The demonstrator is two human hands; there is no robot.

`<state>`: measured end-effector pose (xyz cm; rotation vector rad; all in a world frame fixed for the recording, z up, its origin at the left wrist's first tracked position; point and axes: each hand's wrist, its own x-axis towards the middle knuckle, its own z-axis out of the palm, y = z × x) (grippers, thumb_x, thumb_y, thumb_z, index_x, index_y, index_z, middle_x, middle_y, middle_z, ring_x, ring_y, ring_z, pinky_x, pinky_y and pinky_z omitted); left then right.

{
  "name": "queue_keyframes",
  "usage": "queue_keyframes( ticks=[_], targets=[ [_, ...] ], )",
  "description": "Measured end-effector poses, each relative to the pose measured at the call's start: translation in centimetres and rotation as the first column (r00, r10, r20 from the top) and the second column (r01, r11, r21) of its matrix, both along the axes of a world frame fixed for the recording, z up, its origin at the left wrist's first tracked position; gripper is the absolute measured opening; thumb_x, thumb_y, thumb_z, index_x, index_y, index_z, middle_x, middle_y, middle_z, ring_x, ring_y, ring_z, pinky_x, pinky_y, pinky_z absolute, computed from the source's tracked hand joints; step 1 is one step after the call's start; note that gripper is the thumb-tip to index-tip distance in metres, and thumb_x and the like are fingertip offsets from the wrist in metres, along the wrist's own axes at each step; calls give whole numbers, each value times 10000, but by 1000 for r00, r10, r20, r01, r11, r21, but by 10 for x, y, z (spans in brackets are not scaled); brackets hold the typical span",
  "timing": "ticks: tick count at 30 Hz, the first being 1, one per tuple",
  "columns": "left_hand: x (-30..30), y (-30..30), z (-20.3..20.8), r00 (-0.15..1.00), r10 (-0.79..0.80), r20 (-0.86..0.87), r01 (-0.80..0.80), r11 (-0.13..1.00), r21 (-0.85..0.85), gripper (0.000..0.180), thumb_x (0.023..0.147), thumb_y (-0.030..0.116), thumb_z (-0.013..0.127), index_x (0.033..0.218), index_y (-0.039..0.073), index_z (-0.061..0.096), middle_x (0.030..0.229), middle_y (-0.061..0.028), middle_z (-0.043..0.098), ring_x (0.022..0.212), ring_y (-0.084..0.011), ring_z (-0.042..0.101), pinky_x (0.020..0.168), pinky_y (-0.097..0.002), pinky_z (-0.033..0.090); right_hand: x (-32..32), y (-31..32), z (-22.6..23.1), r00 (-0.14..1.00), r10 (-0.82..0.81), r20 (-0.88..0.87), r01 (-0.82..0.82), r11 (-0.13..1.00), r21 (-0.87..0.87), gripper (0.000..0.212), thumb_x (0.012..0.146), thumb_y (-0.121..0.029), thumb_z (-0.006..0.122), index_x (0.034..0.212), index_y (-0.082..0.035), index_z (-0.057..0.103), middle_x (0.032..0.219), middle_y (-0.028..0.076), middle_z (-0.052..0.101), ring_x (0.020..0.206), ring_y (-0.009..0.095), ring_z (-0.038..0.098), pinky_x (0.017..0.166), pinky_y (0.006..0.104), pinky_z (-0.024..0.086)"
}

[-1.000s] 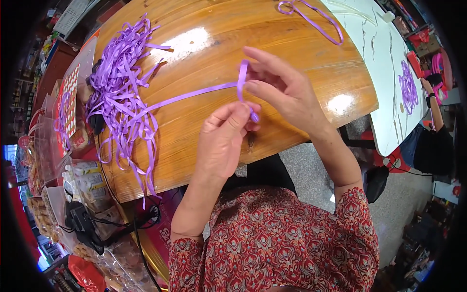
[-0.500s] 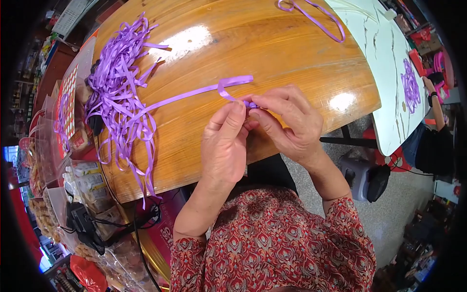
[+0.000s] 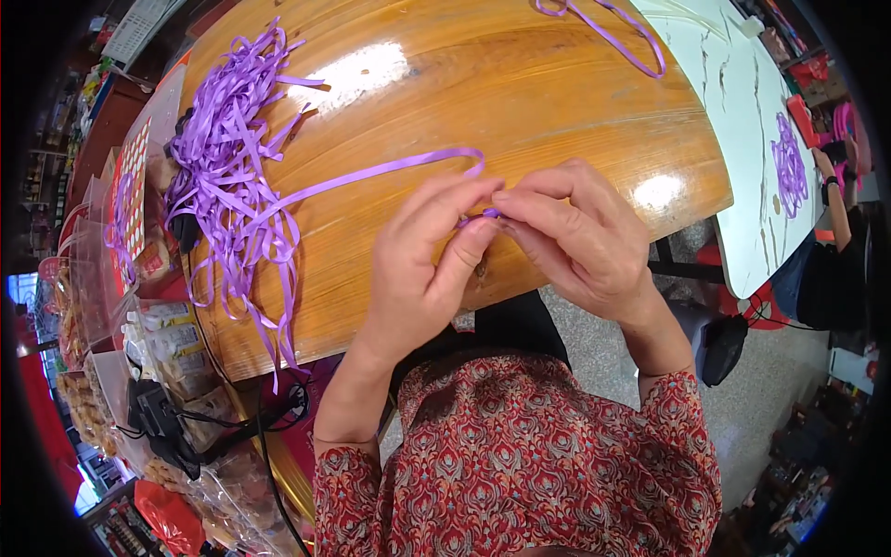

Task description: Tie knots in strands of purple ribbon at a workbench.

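Observation:
A long purple ribbon strip [image 3: 371, 174] runs from a loose pile of purple ribbons [image 3: 227, 176] at the left of the wooden table [image 3: 483, 84] to my hands. Its end bends into a small loop near my fingers. My left hand [image 3: 422, 269] and my right hand [image 3: 580, 237] meet fingertip to fingertip over the table's near edge, both pinching the folded end of the strip, of which only a small purple bit shows between the fingers.
Another purple ribbon loop [image 3: 613, 32] lies at the table's far edge. A white table [image 3: 752, 121] at the right carries a purple ribbon bundle [image 3: 789, 167], with another person's arm [image 3: 835, 200] beside it. Packaged goods and cables [image 3: 158, 371] crowd the left side.
My hands have come together and lower toward the table's near edge. The raised ribbon end has been folded down into a loop and is now pinched between both hands.

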<state>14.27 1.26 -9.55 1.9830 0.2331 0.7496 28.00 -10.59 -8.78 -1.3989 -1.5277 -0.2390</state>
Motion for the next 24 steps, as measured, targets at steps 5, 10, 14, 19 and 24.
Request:
queue_keyframes(
  ticks=[5, 10, 14, 19, 24],
  targets=[
    [-3, 5, -2, 991, -137, -1, 133, 961, -241, 148, 830, 43, 671, 961, -22, 655, 818, -82, 591, 718, -155, 578, 648, -256, 451, 7, -2, 6, 990, 57, 126, -57, 998, -2, 344, 661, 47, 751, 989, -4, 663, 846, 113, 615, 703, 234, 590, 579, 309, 467],
    [1, 7, 6, 984, -177, 10, 175, 965, -195, 126, 804, 25, 681, 921, -19, 658, 774, -72, 582, 667, -141, 557, 600, -247, 435, 15, -7, 9, 987, 101, 129, -92, 993, -75, 306, 640, 68, 735, 927, -4, 656, 811, 102, 598, 662, 235, 569, 556, 315, 439],
    [0, 9, 8, 990, -141, -10, 141, 988, -64, 112, 777, 9, 667, 883, -19, 649, 780, -71, 590, 699, -141, 539, 629, -254, 419, 18, -10, 14, 989, 93, 118, -82, 992, -97, 288, 631, 75, 727, 896, -5, 647, 795, 105, 592, 655, 236, 568, 552, 310, 437],
    [-6, 14, 10, 994, -90, -64, 86, 994, -67, 91, 775, 15, 650, 857, -23, 641, 788, -70, 592, 710, -142, 514, 651, -263, 403, 27, -19, 20, 993, -27, 118, 35, 997, -62, 239, 637, 68, 701, 857, 3, 637, 777, 100, 589, 660, 241, 573, 576, 327, 457],
    [-14, 28, 16, 998, -1, -58, 5, 998, 61, 51, 754, -9, 645, 801, -2, 626, 683, -62, 564, 589, -132, 547, 551, -244, 427, 41, -43, 22, 988, -147, 53, 149, 988, -41, 252, 652, 131, 640, 880, 25, 618, 817, 122, 585, 722, 222, 568, 642, 297, 451]
  ],
)
